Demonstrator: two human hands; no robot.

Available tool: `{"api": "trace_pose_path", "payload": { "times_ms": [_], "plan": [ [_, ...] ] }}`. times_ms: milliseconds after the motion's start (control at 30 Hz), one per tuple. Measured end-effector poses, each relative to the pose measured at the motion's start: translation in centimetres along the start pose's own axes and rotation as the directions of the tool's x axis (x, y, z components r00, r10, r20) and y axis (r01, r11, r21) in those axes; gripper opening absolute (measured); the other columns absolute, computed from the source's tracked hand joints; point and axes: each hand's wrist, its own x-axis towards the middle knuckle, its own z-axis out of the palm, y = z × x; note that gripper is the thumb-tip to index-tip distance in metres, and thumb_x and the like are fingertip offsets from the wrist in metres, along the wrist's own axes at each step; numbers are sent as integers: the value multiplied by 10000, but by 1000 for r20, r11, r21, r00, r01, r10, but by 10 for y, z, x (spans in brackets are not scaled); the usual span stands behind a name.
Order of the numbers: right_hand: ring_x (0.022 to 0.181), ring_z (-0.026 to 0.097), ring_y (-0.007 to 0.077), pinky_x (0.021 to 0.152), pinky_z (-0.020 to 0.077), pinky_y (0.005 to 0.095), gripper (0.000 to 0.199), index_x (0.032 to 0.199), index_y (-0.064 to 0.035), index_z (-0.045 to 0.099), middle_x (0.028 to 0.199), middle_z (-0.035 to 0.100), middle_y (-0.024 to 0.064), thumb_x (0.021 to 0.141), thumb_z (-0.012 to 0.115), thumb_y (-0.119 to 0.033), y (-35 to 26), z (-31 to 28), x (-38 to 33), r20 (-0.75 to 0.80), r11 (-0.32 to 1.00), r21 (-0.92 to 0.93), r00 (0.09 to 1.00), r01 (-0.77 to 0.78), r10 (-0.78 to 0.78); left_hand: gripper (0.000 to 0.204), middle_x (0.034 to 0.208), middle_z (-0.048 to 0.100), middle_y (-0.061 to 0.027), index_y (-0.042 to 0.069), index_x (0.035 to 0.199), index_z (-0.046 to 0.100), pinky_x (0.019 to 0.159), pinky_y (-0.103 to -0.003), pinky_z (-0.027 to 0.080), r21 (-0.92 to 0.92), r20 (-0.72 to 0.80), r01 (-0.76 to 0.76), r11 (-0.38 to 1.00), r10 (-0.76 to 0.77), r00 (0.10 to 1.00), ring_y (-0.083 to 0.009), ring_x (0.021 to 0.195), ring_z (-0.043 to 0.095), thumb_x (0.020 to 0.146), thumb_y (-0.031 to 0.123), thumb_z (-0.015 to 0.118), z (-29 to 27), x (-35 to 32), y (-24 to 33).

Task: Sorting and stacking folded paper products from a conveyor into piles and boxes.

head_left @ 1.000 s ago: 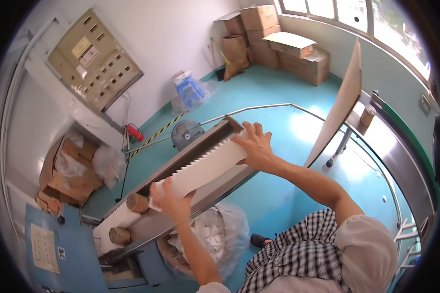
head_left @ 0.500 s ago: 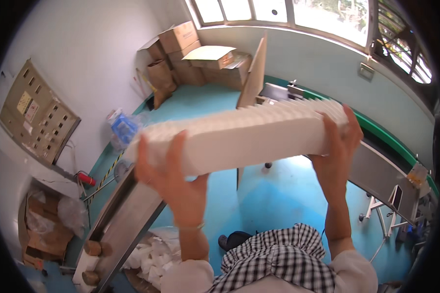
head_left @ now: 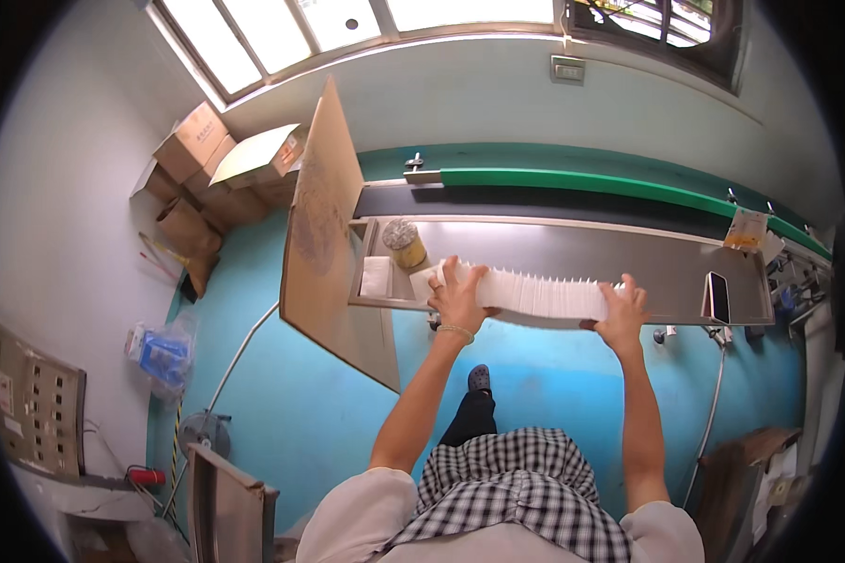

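A long row of white folded paper sheets (head_left: 549,297), probably tissues or napkins, is squeezed lengthwise between my two hands. My left hand (head_left: 458,302) grips its left end, fingers over the top and thumb below. At the other end, my right hand (head_left: 622,315) clasps it the same way. The row is at the front edge of a long metal tray (head_left: 573,244); whether it touches the tray I cannot tell. Just left of my left hand, a yellowish cylinder with a rough top (head_left: 403,244) stands in the tray beside a small white paper block (head_left: 376,277).
A phone (head_left: 718,297) leans at the tray's right end, near a small clear-and-orange packet (head_left: 746,229). Behind the tray runs a black belt with a green rail (head_left: 582,178). A tall cardboard sheet (head_left: 324,225) stands at its left end. Cartons (head_left: 197,141) are stacked far left.
My view has swung right, from the metal channel on the left to the long tray. Both hands have carried the paper row over and lowered it to the tray's front edge.
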Motion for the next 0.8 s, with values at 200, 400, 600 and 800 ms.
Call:
{"api": "trace_pose_path", "payload": {
  "times_ms": [200,400,600,800],
  "plan": [
    [1363,381,407,1049,364,614,961,1365,-242,573,1541,353,149,501,948,-434,9,8,68,348,996,-50,933,-77,89,948,1553,260,-142,376,1398,501,1025,-660,375,78,528,-1,997,-41,848,-538,1327,320,557,444,935,37,81,-45],
    [1074,646,282,909,522,370,822,1259,-35,620,1214,626,236,736,760,-653,62,24,159,324,953,113,917,-281,232,901,1379,450,-313,48,1376,479,1002,-478,461,-311,227,210,927,-142,963,-482,1204,521,704,521,848,43,153,-106],
    [965,623,169,891,476,292,603,1075,44,662,1038,682,64,972,578,-544,136,62,126,418,302,780,815,-548,401,728,1269,529,-315,-24,1246,571,1021,-517,413,-180,-48,83,980,-93,995,-461,1231,498,792,505,782,87,119,-125],
    [1095,593,220,995,463,351,704,1348,1,472,1246,602,125,844,802,-363,97,50,86,428,609,647,880,-458,207,996,1302,439,-250,-15,1418,386,1004,-497,425,-347,108,154,925,-124,986,-441,1182,495,718,542,823,74,104,-83]
  ]
}}
